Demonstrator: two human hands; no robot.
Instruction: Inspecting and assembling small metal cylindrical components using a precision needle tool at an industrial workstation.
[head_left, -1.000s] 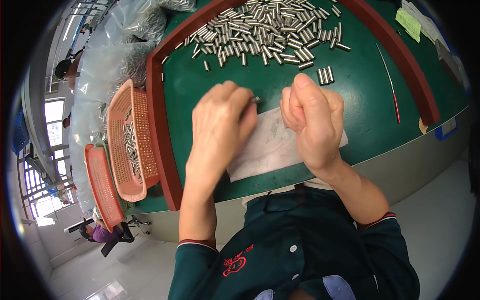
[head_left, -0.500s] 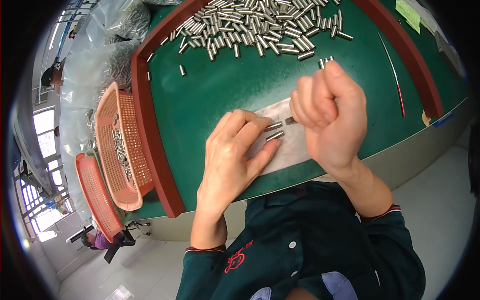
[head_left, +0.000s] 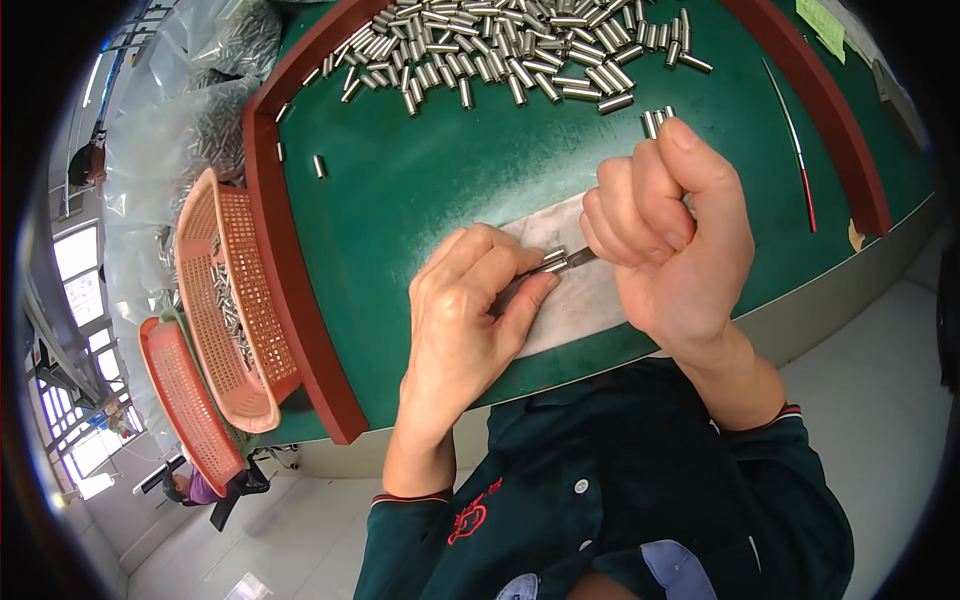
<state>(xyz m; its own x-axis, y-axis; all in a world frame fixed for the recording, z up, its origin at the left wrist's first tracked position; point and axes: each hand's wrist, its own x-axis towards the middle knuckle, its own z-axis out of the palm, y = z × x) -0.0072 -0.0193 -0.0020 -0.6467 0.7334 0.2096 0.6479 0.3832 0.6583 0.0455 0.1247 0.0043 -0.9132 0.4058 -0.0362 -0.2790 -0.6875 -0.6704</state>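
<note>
Over a whitish cloth (head_left: 585, 305) on the green table, my left hand (head_left: 462, 305) pinches short shiny metal cylinders (head_left: 553, 260) between thumb and fingers; two ends show. My right hand (head_left: 680, 245) is a fist around a tool with a flat metal blade (head_left: 582, 257). The blade's tip meets the ends of the held cylinders. Its handle is hidden inside my fist. Just beyond the right fist stand a few more metal cylinders (head_left: 652, 123), partly covered by my thumb.
A big pile of metal cylinders (head_left: 500, 55) covers the far side. Reddish-brown rails (head_left: 300, 290) border the table. A thin red-handled tool (head_left: 803, 180) lies at the right. Pink baskets (head_left: 262, 290) and plastic bags of parts (head_left: 215, 125) stand at the left.
The two cylinders in my left hand, apart before, are now squeezed close together. The blade in my right hand has come up against them. My view has shifted slightly.
</note>
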